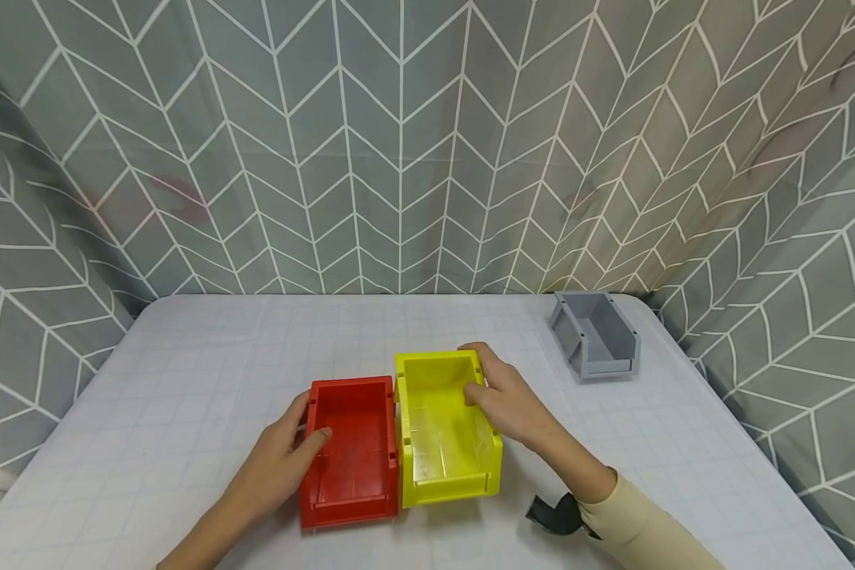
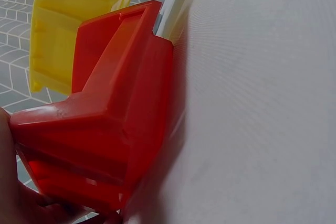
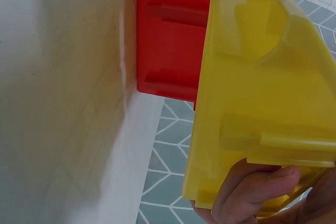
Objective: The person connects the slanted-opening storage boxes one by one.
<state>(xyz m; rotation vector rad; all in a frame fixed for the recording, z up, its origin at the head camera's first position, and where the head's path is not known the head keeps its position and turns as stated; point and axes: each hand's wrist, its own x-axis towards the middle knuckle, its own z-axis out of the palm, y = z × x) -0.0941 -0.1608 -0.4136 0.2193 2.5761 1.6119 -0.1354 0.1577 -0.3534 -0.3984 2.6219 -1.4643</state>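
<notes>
A red plastic storage bin (image 1: 356, 447) stands at the table's middle, its hollow side up. My left hand (image 1: 267, 475) grips its left wall, thumb over the rim. Right beside it, a yellow plastic storage bin (image 1: 438, 435) is held by my right hand (image 1: 516, 404) at its right wall, with the thumb inside. In the right wrist view the yellow bin (image 3: 273, 93) hangs above the tabletop, higher than the red bin (image 3: 168, 51). From the left wrist view the red bin (image 2: 131, 98) sits low at the table surface. No contents show in either bin.
A grey storage bin (image 1: 602, 336) stands at the back right of the white-covered table (image 1: 185, 356). Some black object (image 1: 559, 514), partly hidden, lies by my right sleeve (image 1: 644, 518). Patterned curtain (image 1: 399, 158) borders the table's back and sides.
</notes>
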